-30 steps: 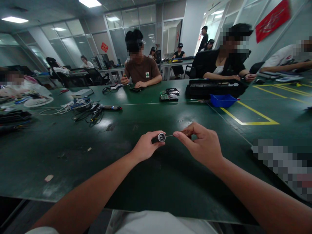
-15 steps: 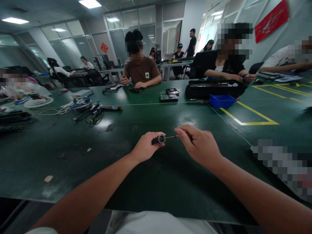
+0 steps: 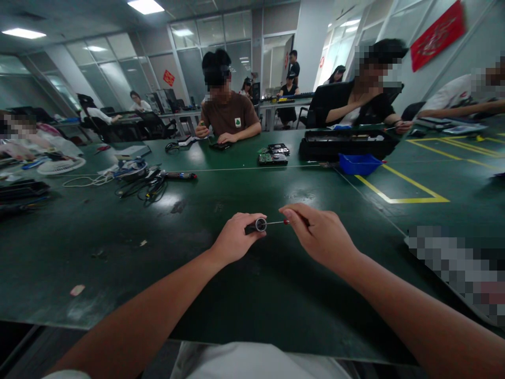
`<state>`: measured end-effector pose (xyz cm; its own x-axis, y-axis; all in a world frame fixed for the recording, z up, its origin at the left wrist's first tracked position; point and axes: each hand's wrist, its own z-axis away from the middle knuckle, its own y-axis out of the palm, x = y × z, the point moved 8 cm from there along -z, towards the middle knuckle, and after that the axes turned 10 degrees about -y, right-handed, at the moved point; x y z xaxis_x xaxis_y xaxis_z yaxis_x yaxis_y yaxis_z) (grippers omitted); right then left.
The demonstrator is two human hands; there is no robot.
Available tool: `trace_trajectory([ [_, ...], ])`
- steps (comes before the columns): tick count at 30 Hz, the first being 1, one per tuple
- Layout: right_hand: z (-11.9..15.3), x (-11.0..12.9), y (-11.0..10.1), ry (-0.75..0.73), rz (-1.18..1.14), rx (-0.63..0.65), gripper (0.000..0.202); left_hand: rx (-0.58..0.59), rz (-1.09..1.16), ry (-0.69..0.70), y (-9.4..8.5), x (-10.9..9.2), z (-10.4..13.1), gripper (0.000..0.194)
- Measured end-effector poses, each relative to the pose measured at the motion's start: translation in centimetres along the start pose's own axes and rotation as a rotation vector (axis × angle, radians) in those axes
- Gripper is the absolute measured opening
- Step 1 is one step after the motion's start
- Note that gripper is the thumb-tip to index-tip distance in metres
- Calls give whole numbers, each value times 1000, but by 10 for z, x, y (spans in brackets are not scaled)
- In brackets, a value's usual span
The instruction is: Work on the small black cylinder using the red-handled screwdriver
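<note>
My left hand (image 3: pixel 232 239) is closed around a dark cylinder (image 3: pixel 260 225) with a silver-rimmed round end that faces me. Most of the cylinder's body is hidden by my fingers. In my right hand (image 3: pixel 327 237) is a screwdriver (image 3: pixel 276 222) with a thin metal shaft and a bit of red at the handle; my fingers cover the rest of it. The shaft points left and meets the cylinder near its rim, though I cannot tell whether the tip is inside. Both hands are over the green table (image 3: pixel 221 305).
Ahead lie circuit boards with hard drives (image 3: pixel 273 159), a long black casing (image 3: pixel 347 143) and a blue tray (image 3: pixel 360 164). Tangled cables (image 3: pixel 152 187) sit to the left. A blurred-out panel (image 3: pixel 453 273) is at right. Co-workers sit across the table.
The fingers of my right hand have shifted slightly at the screwdriver's handle; my left hand keeps its place. Across the table, a co-worker at right has raised a hand toward the face.
</note>
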<state>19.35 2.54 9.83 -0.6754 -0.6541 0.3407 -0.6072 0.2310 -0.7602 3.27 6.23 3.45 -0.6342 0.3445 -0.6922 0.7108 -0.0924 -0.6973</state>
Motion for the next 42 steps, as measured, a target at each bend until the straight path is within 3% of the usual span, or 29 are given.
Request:
trace_trajectory([
  [8,2,12,0,-74,-46,4,29,-34,6,-14,-3,2,-1,38],
  [13,1,6,1,15,-79,35,27,-23,0,-16,-3,1,-1,38],
  [20,5,-2,0,45,-246,-81,20,-32,-7,-5,-4,0,0,37],
  [24,3,-23,4,182,-451,-178,16,-6,-15,-5,-3,-4,1,36],
  [30,10,-67,28,550,-953,-328,27,51,-40,45,2,-11,3,37],
  [33,11,-67,21,476,-805,-367,27,32,-36,16,0,-9,1,38],
  [36,10,-53,13,362,-622,-341,27,14,-44,-4,-1,-8,0,38],
  [42,8,-39,6,296,-466,-271,27,3,-57,-3,-2,-7,1,38],
])
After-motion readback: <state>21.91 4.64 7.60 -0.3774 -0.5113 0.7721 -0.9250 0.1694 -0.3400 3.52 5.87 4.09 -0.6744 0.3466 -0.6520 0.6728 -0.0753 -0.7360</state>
